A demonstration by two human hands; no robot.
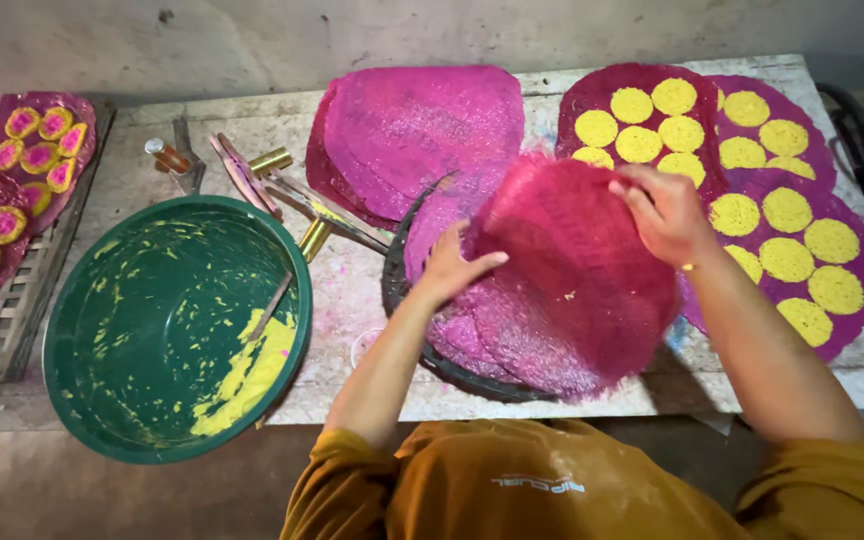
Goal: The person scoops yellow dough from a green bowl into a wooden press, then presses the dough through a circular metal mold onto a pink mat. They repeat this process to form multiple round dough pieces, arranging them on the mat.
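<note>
Both hands hold one thin pink lacy sheet (577,265), lifted above a stack of the same sheets on a dark round tray (394,290). My left hand (449,267) grips its left edge, thumb on top. My right hand (664,212) pinches its upper right edge. More pink sheets (422,125) lie fanned out behind the stack. To the right, darker pink sheets (612,95) carry several round yellow discs (787,258).
A green basin (152,330) with yellow paste and a stick stands at the left. Metal tools and brass tubes (272,160) lie behind it. At far left a woven tray (2,320) holds sheets with yellow-and-pink pieces (37,150). The table's front edge (372,405) runs below the basin.
</note>
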